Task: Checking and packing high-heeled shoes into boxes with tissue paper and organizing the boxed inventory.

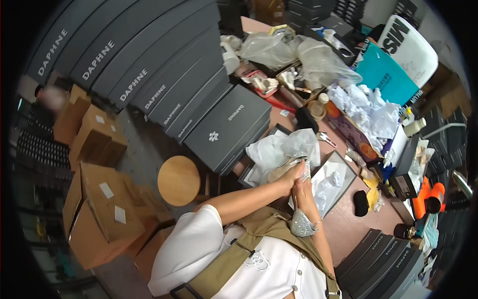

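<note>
My left hand and my right hand meet in front of my chest, fingers closed around a silver glitter shoe. One glittery end sticks out below the right hand; more silver shows above the fingers, and the middle is hidden by my hands. Just beyond the hands, white tissue paper spills over an open dark shoebox. To the right of my hands lies a shallow open box part with crumpled white paper in it.
Stacked dark shoeboxes rise at left, with a closed one near the table. A round wooden stool and cardboard cartons stand left. Crumpled paper, a black brush-like item and an orange tool are right.
</note>
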`<state>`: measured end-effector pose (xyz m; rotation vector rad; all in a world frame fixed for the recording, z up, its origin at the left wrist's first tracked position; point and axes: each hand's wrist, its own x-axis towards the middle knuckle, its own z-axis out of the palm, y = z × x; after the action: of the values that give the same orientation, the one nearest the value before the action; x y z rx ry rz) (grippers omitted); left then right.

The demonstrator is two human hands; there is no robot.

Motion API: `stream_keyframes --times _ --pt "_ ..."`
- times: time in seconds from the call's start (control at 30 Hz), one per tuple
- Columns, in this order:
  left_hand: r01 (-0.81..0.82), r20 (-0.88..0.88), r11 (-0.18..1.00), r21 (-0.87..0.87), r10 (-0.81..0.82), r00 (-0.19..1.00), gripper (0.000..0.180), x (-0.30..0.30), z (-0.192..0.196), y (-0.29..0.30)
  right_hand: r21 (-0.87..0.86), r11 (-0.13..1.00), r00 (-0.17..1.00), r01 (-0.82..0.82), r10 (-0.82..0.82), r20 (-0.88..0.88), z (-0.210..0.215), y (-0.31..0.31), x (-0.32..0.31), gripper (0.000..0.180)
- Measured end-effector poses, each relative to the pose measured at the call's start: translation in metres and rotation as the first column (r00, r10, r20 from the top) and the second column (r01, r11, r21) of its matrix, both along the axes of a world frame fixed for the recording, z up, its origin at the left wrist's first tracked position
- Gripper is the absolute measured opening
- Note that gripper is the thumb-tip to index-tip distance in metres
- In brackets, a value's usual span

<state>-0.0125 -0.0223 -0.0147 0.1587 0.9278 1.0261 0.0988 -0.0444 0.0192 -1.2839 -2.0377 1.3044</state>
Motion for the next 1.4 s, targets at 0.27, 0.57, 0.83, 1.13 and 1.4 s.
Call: stream_keyframes --times 0.27,0.57,0.83,1.13,1.4 --pt "-0.039 -0.136 0.99 0.133 0.058 0.989 0.051 -0.011 0.008 -0.011 -0.071 0.973 0.958 -0.22 0.202 -0.202 0.021 -0.004 0.014 0.068" --pt "0.072 0.166 0.982 0.174 -0.101 0.981 0.054 0.002 0.015 0.007 0.209 0.974 0.997 0.082 -0.082 -0.008 0.05 -0.017 0.057 0.033" --pt "0.119 -0.012 0.989 0.09 -0.118 0.993 0.058 0.01 0.025 -0.002 0.163 0.969 0.945 0.184 -0.22 0.24 -0.022 0.007 0.017 0.041" --pt "-0.088 -0.097 0.96 0.265 0.118 0.988 0.046 0.001 0.026 -0.017 0.397 0.917 0.92 0.042 -0.191 0.342 -0.006 0.007 0.005 0.023" --pt "-0.087 -0.102 0.978 0.189 0.108 0.989 0.046 -0.003 0.023 -0.009 0.162 0.977 0.968 0.135 -0.165 0.187 0.0 0.018 -0.004 0.032"
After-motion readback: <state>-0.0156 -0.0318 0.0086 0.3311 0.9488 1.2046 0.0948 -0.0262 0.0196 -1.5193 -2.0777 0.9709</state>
